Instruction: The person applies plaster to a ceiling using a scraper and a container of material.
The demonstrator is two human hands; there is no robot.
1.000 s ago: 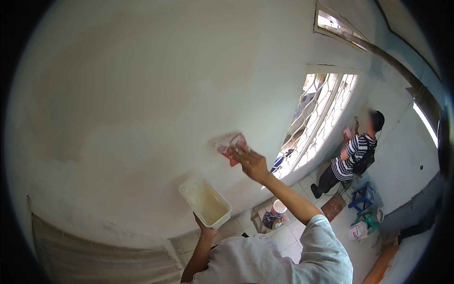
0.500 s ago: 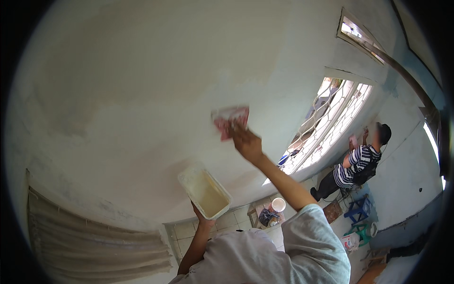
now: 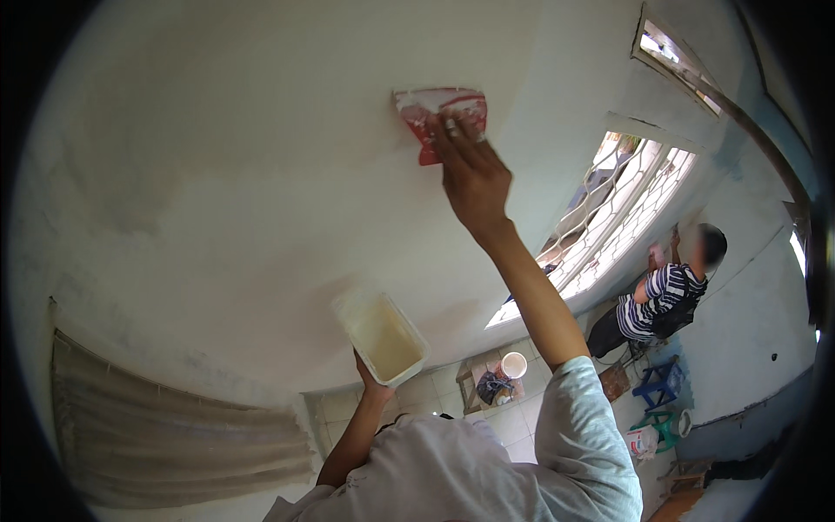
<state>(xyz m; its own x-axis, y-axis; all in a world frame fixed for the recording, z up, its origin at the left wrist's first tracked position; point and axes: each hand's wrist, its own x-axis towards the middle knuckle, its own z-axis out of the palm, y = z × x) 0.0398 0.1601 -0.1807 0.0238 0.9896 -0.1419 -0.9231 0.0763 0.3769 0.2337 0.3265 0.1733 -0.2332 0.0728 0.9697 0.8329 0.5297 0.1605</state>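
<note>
Red plastic streaked with white marks the scraper [image 3: 435,106], which we find left of the window [image 3: 619,198] and about level with its top. The right hand [image 3: 477,178] is closed on it, fingers laid along the blade's face; we judge that this grip sets the broad edge flat to the wall [image 3: 261,191], though whether the whole edge touches we cannot tell. Lower left of the window, the left hand [image 3: 372,384] holds the tub [image 3: 410,371] by its near end; most of the fingers are hidden, so we suppose that they bear its weight from beneath. We see the tub's open side turned upward, presumably so that its pale inside lies within reach of the scraper. Below the window, a bucket [image 3: 513,355] and a dark bag [image 3: 494,387] sit on a bench [image 3: 469,393], perhaps to save stooping. Right of the window, we note a co-worker [image 3: 652,304] in a striped shirt.
</note>
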